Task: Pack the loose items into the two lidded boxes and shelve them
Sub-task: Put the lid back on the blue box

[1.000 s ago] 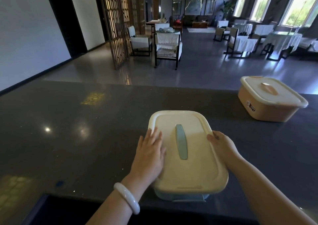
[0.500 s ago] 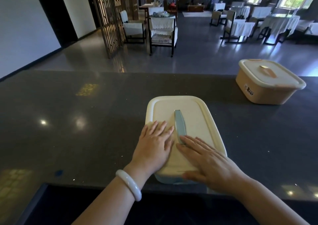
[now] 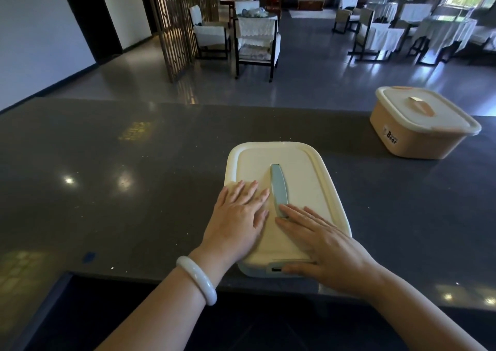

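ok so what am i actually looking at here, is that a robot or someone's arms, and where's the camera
No robot: these are a person's two bare arms, filmed by a wide-angle camera worn on their head, looking forward and down. That is why the room behind curves.

Both hands lie flat, palms down, on the cream lid of a pale blue box standing on the dark counter. The left hand, with a white bangle on its wrist, rests left of the lid's blue handle. The right hand lies across the near right corner. Neither hand grips anything.

A second box, tan, sits closed at the far right of the counter. No loose items show.
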